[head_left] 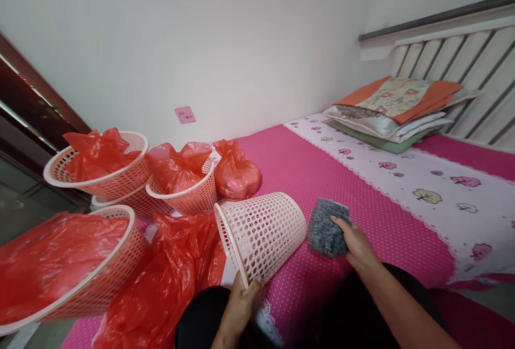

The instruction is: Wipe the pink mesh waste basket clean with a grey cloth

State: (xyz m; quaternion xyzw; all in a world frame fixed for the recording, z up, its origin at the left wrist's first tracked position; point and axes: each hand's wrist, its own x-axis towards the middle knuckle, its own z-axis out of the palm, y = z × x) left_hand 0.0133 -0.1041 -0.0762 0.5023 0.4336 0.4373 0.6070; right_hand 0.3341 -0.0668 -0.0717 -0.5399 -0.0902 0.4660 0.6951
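Note:
A pale pink plastic basket [267, 228] with a lattice of holes lies tipped on its side, its mouth facing left. My left hand [244, 298] is closed on the near part of its rim. In my right hand [354, 239] is a fuzzy grey cleaning cloth [329, 228], pinched with the thumb on top. The cloth is just right of the basket's base; whether it touches the base I cannot tell. Left of the basket's mouth is a crumpled red plastic bag [173, 268].
Red bags fill a large basket [137, 241], a smaller basket [201, 196] and a stacked basket [140, 164] at left. A tied red bag [237, 174] sits by the wall. Folded bedding [396, 102] is piled back right on the pink dotted bedspread [298, 164].

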